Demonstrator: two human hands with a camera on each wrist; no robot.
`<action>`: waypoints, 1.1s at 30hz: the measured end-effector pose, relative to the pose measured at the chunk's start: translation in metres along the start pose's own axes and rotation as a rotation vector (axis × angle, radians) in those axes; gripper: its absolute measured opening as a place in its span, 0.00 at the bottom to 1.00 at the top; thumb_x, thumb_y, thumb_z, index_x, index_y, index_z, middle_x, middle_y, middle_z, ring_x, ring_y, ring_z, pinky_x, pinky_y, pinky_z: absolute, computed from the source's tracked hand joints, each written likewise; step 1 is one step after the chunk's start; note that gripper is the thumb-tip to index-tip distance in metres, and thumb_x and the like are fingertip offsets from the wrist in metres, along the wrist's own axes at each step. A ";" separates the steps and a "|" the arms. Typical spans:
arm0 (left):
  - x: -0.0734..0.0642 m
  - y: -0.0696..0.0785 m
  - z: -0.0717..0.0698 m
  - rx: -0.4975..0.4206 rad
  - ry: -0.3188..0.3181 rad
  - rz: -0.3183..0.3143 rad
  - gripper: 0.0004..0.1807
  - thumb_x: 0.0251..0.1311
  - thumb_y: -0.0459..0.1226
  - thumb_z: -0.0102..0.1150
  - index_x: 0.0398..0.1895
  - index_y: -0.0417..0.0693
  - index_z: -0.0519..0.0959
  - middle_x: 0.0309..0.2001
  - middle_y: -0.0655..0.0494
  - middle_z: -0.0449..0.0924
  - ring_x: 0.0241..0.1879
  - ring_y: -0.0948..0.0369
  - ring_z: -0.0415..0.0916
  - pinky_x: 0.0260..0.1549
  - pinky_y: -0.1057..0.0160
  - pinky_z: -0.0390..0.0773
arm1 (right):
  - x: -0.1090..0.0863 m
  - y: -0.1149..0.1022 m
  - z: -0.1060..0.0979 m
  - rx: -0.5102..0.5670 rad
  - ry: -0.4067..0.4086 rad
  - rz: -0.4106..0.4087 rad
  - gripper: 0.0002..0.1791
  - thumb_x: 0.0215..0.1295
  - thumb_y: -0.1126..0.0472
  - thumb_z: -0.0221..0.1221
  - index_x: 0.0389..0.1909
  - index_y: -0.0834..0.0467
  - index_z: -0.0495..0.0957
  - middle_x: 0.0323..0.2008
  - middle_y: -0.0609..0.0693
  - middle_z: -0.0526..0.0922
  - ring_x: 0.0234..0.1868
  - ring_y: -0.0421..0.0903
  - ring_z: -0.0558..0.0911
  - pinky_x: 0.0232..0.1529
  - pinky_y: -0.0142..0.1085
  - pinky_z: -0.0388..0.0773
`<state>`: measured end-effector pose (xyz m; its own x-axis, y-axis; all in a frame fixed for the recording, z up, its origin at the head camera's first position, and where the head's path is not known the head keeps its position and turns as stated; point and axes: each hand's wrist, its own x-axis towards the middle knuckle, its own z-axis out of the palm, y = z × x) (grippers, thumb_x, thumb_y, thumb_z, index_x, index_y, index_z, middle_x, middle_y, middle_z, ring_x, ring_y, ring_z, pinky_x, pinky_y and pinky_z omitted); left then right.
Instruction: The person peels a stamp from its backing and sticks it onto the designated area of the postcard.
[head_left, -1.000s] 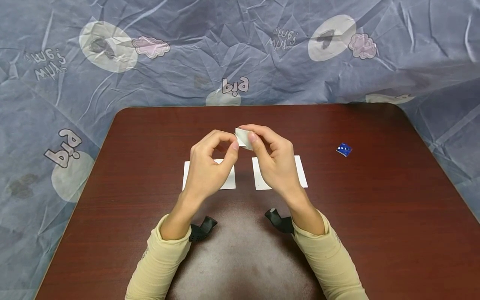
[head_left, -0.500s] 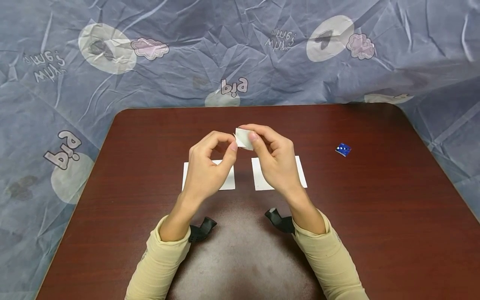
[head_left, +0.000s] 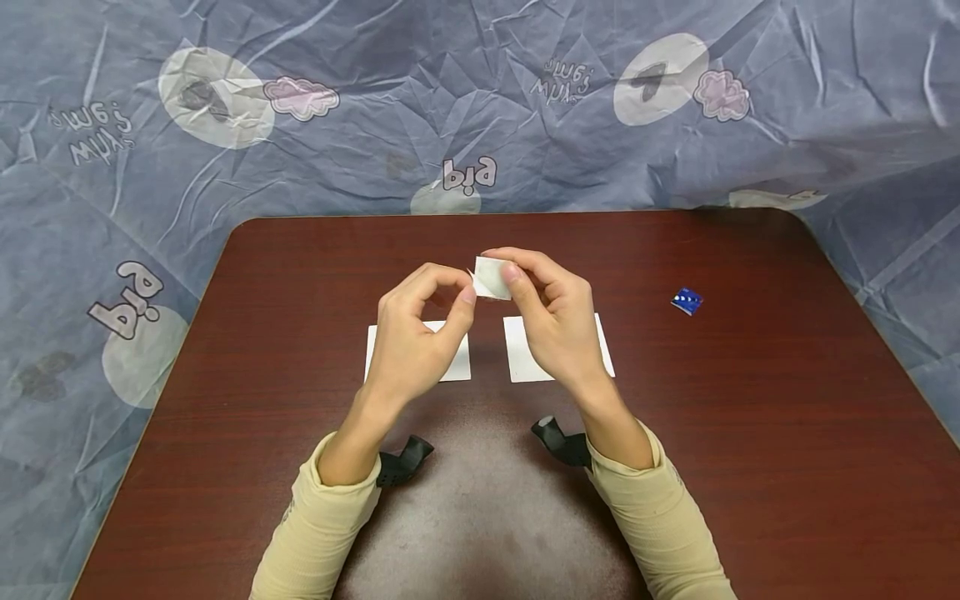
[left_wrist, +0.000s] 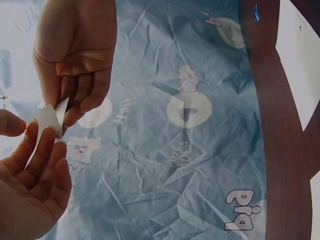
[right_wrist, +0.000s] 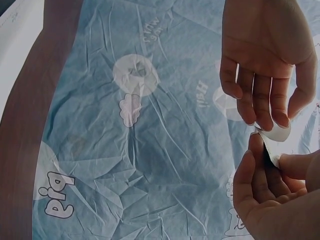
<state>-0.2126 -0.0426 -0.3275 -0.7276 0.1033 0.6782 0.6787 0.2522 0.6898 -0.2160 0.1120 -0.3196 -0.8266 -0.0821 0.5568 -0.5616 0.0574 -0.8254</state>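
In the head view both hands meet above the far middle of the table. Between thumb and fingers, my right hand (head_left: 558,312) pinches a small white square piece (head_left: 491,277) by its right side. My left hand (head_left: 420,325) pinches a thin white layer at the left edge of that square, thumb against fingertips. From the left wrist, the thin white layer (left_wrist: 46,120) shows bent away from the square (left_wrist: 62,112) at an angle. The right wrist view shows the square's dark underside (right_wrist: 270,156) and the pale, curved layer (right_wrist: 279,132) between the two hands' fingertips.
Two white sheets, a left one (head_left: 454,362) and a right one (head_left: 525,354), lie on the brown table (head_left: 750,400), partly hidden beneath the hands. A small blue packet (head_left: 687,301) lies to the right. Behind the table hangs a wrinkled blue-grey printed cloth (head_left: 375,67).
My right hand has shifted slightly to the right with the white square, so more of the square shows between the hands. My left hand stays almost in place.
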 end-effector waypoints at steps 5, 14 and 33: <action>-0.001 0.001 -0.001 -0.007 0.003 0.006 0.05 0.58 0.30 0.54 0.29 0.39 0.79 0.26 0.55 0.77 0.30 0.63 0.73 0.31 0.57 0.74 | 0.000 0.000 -0.001 0.000 0.005 0.003 0.11 0.69 0.71 0.51 0.46 0.71 0.78 0.36 0.59 0.83 0.34 0.44 0.81 0.38 0.36 0.78; -0.001 0.004 -0.003 -0.025 -0.003 0.005 0.04 0.58 0.29 0.55 0.29 0.39 0.79 0.26 0.56 0.76 0.30 0.62 0.73 0.31 0.59 0.74 | 0.001 -0.001 -0.002 -0.011 0.028 -0.002 0.11 0.69 0.71 0.52 0.46 0.71 0.79 0.35 0.59 0.83 0.33 0.45 0.80 0.37 0.35 0.77; 0.003 -0.003 -0.012 -0.022 0.043 -0.009 0.05 0.59 0.30 0.54 0.30 0.37 0.79 0.26 0.54 0.77 0.29 0.62 0.74 0.29 0.58 0.74 | 0.004 0.001 -0.009 -0.023 0.102 -0.041 0.11 0.69 0.71 0.52 0.46 0.73 0.78 0.34 0.62 0.82 0.31 0.43 0.82 0.36 0.34 0.77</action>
<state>-0.2153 -0.0549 -0.3240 -0.7289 0.0597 0.6821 0.6748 0.2313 0.7009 -0.2202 0.1204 -0.3177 -0.8018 0.0168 0.5974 -0.5946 0.0793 -0.8001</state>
